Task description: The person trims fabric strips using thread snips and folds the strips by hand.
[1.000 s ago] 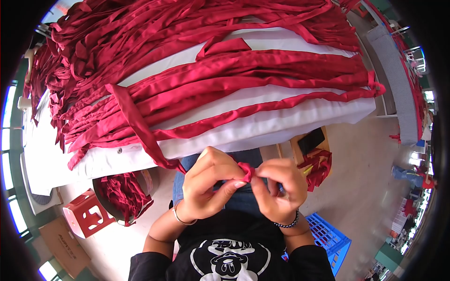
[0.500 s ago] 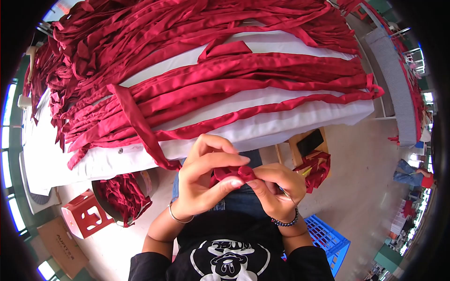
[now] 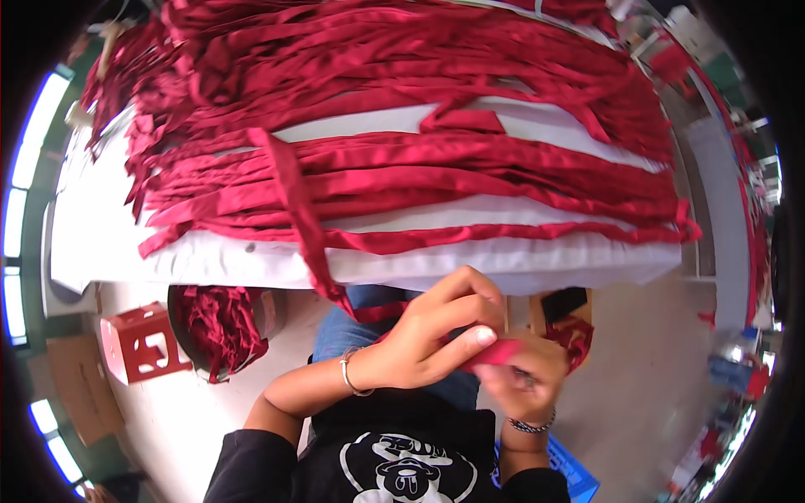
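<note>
In front of my lap, my left hand (image 3: 444,331) pinches a red fabric strip (image 3: 495,354) between thumb and fingers. The strip runs from the table's front edge, behind my left hand, and comes out toward my right hand (image 3: 532,381). My right hand is closed at the strip's other side, its fingers blurred by motion. Long red fabric strips (image 3: 402,176) lie in rows across the white-covered table (image 3: 470,268), with a denser pile (image 3: 352,59) behind them.
Below the table at left are a red stool (image 3: 142,344) and a dark tub with red strips (image 3: 220,327). A cardboard box (image 3: 84,386) stands further left. A blue crate (image 3: 570,474) is at lower right. A person (image 3: 738,373) is at far right.
Both hands have moved right, and a short length of strip now shows between them. More of the strip shows left of my left hand. The whole view has shifted and turned.
</note>
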Action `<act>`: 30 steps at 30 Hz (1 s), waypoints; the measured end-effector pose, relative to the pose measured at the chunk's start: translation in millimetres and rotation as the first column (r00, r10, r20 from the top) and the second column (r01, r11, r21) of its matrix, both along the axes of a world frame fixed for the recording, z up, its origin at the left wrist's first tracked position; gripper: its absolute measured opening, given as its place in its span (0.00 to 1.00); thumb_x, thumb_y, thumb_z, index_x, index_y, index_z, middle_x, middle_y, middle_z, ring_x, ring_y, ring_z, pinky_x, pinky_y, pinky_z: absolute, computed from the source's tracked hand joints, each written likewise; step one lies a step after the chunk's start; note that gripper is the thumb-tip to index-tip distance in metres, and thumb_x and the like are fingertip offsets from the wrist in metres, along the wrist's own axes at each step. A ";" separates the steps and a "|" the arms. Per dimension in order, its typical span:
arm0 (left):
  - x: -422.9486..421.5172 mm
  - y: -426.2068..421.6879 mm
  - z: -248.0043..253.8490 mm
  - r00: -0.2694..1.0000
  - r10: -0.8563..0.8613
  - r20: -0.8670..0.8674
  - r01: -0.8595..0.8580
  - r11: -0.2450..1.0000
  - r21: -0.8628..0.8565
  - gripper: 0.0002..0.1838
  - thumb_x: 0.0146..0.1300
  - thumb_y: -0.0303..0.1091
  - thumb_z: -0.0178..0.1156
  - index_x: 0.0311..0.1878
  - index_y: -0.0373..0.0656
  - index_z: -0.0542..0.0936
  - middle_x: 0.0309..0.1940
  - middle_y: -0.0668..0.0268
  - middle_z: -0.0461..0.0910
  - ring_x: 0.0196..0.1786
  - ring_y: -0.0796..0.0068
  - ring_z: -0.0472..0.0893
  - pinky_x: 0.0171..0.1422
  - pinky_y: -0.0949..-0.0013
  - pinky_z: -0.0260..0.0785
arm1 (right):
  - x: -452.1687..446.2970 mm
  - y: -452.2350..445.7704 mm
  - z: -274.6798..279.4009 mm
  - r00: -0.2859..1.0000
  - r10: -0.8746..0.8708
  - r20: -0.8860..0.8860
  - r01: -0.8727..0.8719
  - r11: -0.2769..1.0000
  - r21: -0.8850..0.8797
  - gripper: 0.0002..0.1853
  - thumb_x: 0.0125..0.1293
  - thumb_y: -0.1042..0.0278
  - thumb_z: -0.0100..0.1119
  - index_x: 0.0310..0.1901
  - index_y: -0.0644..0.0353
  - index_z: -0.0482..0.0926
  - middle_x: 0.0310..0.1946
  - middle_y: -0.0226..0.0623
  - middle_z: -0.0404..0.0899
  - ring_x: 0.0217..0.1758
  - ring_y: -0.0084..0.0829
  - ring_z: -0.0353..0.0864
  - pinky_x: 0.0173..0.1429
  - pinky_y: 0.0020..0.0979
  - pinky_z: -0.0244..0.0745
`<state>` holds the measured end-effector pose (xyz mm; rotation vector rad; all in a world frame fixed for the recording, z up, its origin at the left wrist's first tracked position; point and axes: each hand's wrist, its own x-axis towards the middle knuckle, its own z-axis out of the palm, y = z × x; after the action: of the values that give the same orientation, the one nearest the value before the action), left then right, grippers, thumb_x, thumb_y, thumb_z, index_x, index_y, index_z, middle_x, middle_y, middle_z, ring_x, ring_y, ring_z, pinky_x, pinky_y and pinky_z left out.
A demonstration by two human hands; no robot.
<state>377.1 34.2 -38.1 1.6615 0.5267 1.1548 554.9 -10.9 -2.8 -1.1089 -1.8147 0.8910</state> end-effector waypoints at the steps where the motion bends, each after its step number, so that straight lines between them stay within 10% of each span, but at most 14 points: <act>1: -2.8 -5.6 -0.5 0.998 -0.053 0.021 0.055 0.988 -0.146 0.24 0.73 0.50 0.46 0.50 0.34 0.75 0.48 0.54 0.69 0.46 0.65 0.75 0.51 0.65 0.70 | 7.7 -5.4 -11.0 0.970 -0.138 -0.202 0.145 0.989 0.019 0.09 0.56 0.68 0.66 0.36 0.62 0.80 0.27 0.34 0.78 0.16 0.21 0.70 0.20 0.22 0.58; 4: -20.9 -18.3 -10.4 0.997 -0.002 -0.078 -0.001 0.999 -0.049 0.22 0.71 0.46 0.52 0.55 0.34 0.75 0.53 0.52 0.70 0.47 0.64 0.77 0.50 0.66 0.71 | 57.1 -17.6 -11.2 0.674 -0.386 -0.629 0.389 0.910 -0.142 0.19 0.70 0.57 0.54 0.52 0.66 0.73 0.40 0.42 0.78 0.15 0.17 0.64 0.19 0.21 0.57; 8: -79.9 -25.3 -26.1 0.723 0.613 -0.319 -0.406 0.750 0.522 0.14 0.47 0.18 0.65 0.40 0.39 0.81 0.38 0.60 0.78 0.37 0.60 0.78 0.37 0.65 0.70 | 145.6 -18.8 26.6 0.490 -0.296 -0.820 0.349 0.929 -0.127 0.21 0.76 0.59 0.44 0.60 0.68 0.65 0.44 0.44 0.74 0.15 0.14 0.58 0.18 0.21 0.53; 10: -107.0 -11.0 -21.3 0.477 0.798 -0.368 -0.617 0.602 0.507 0.17 0.45 0.14 0.59 0.41 0.41 0.81 0.41 0.58 0.78 0.42 0.58 0.77 0.47 0.62 0.69 | 142.8 -25.0 31.2 0.456 -0.291 -0.841 0.384 0.917 -0.110 0.20 0.76 0.61 0.44 0.60 0.68 0.66 0.41 0.42 0.74 0.15 0.13 0.56 0.18 0.21 0.52; 11: -121.2 -1.6 -7.8 0.388 0.825 -0.411 -0.572 0.565 0.595 0.21 0.47 0.13 0.53 0.44 0.43 0.82 0.45 0.59 0.78 0.47 0.57 0.75 0.55 0.60 0.66 | 116.1 -17.4 32.6 0.327 -0.585 -0.742 0.674 0.695 -0.251 0.21 0.75 0.59 0.46 0.60 0.68 0.67 0.40 0.40 0.74 0.16 0.12 0.57 0.19 0.21 0.52; 13: -138.8 11.6 5.3 0.178 0.852 -0.493 -0.453 0.516 0.727 0.28 0.46 0.14 0.51 0.49 0.52 0.84 0.56 0.64 0.76 0.57 0.58 0.70 0.62 0.60 0.63 | 103.6 -20.4 14.7 0.517 -0.663 -0.541 0.675 0.704 -0.218 0.22 0.72 0.56 0.51 0.59 0.65 0.70 0.41 0.39 0.76 0.20 0.12 0.63 0.22 0.20 0.56; 16: -148.2 31.2 10.8 0.186 0.822 -0.538 -0.326 0.568 0.755 0.23 0.48 0.17 0.56 0.46 0.52 0.85 0.59 0.66 0.74 0.62 0.57 0.68 0.68 0.56 0.58 | 55.9 -21.8 -35.9 0.995 -0.087 -0.058 0.066 0.954 -0.294 0.28 0.60 0.54 0.67 0.59 0.59 0.75 0.45 0.41 0.80 0.30 0.23 0.77 0.36 0.26 0.70; 18: -151.1 38.0 15.7 0.233 0.794 -0.561 -0.269 0.607 0.747 0.20 0.48 0.18 0.58 0.44 0.51 0.85 0.59 0.66 0.74 0.63 0.58 0.68 0.68 0.56 0.57 | -1.1 -16.5 -56.5 0.928 0.310 0.205 -0.130 0.787 -0.603 0.31 0.53 0.55 0.75 0.58 0.55 0.78 0.34 0.44 0.85 0.32 0.34 0.86 0.38 0.31 0.78; 22: -165.3 48.0 29.2 0.353 0.749 -0.560 -0.231 0.650 0.724 0.14 0.49 0.21 0.64 0.39 0.48 0.82 0.59 0.65 0.74 0.64 0.58 0.69 0.69 0.55 0.56 | -34.4 -34.0 -119.7 0.811 0.507 0.291 -0.346 0.817 -0.461 0.26 0.56 0.49 0.71 0.53 0.55 0.82 0.32 0.46 0.84 0.34 0.42 0.86 0.39 0.35 0.79; 27: -204.8 61.0 58.3 0.629 0.716 -0.302 -0.513 0.675 0.531 0.18 0.53 0.10 0.50 0.47 0.37 0.74 0.50 0.57 0.82 0.59 0.61 0.78 0.67 0.61 0.65 | 3.9 -21.7 -93.5 0.911 0.324 0.254 -0.239 0.919 -0.313 0.11 0.56 0.68 0.71 0.40 0.61 0.85 0.30 0.43 0.84 0.29 0.36 0.85 0.34 0.28 0.78; 30: -249.9 71.5 70.7 0.667 0.730 -0.149 -0.601 0.645 0.471 0.12 0.75 0.22 0.36 0.54 0.37 0.69 0.42 0.58 0.81 0.41 0.76 0.82 0.48 0.76 0.73 | 81.0 -2.3 -31.0 0.936 0.122 0.331 -0.015 0.951 -0.309 0.09 0.55 0.75 0.70 0.38 0.66 0.84 0.27 0.39 0.84 0.27 0.23 0.82 0.32 0.27 0.78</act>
<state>127.2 105.7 32.6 2.0961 1.3036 1.6042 636.0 -13.2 -33.8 -1.4795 -2.0592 1.0968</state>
